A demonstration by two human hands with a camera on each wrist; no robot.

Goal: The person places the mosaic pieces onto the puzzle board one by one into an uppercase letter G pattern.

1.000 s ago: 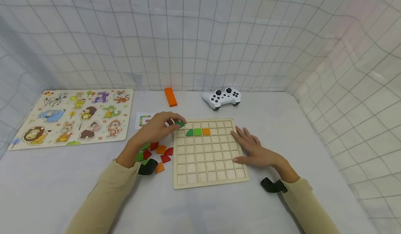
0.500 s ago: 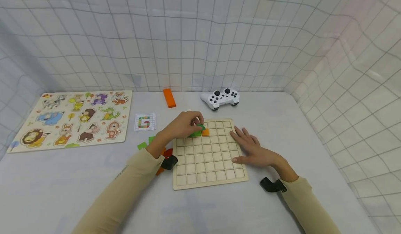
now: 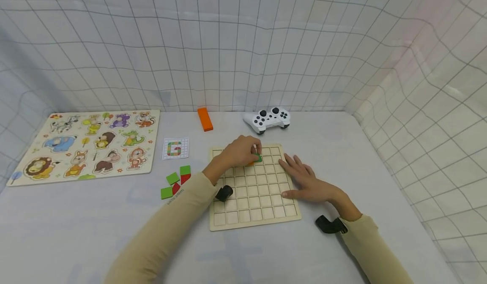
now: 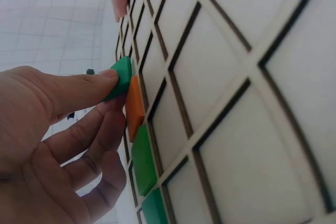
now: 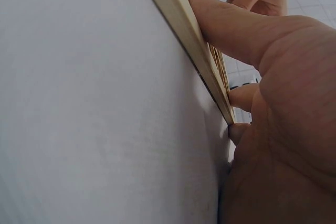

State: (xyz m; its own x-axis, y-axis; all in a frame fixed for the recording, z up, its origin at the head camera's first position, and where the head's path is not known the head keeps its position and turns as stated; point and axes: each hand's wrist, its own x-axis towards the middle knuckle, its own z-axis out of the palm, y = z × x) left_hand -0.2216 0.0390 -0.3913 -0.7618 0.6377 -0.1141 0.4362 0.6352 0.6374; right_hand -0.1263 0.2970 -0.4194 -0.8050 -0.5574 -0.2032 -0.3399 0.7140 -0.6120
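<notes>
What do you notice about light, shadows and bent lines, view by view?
Head view: fairly even light, soft shadows, bent lines on the checked backdrop; left wrist: dimmer, the grid board with bowed lines at right; right wrist: soft shadow on the white surface beside the board.

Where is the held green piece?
In the head view, the green piece is pinched by the left hand, just right of the orange piece, toward the far side of the board.

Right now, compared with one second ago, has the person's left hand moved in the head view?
Yes. Judged against the grid board, the left hand has moved rightward, from the board's far left corner to over its middle columns.
</notes>
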